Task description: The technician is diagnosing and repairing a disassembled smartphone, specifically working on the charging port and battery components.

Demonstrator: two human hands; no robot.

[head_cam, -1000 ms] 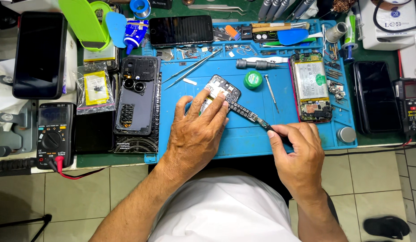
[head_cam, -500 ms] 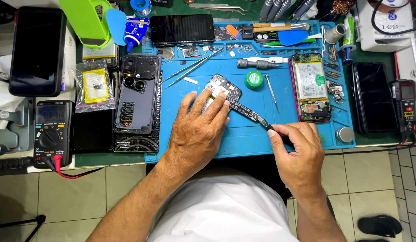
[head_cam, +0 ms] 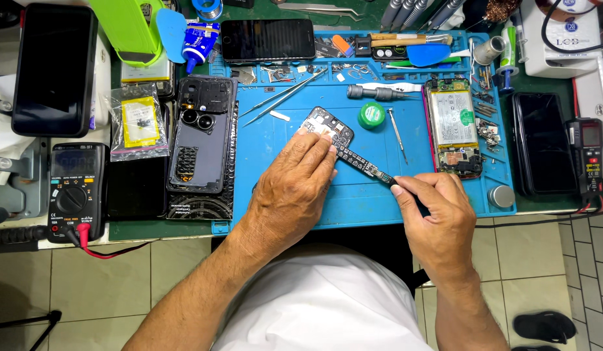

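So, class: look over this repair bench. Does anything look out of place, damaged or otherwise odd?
Nothing looks spilled or broken. The left hand presses a bare circuit board onto the blue mat, and the right hand holds its far end. The opened phone and loose back cover look taken apart on purpose, not damaged.

The green tabletop (head_cam: 152,229) carries a blue work mat (head_cam: 301,195), a multimeter (head_cam: 73,192), dark phones (head_cam: 53,68) and a white box (head_cam: 564,39).
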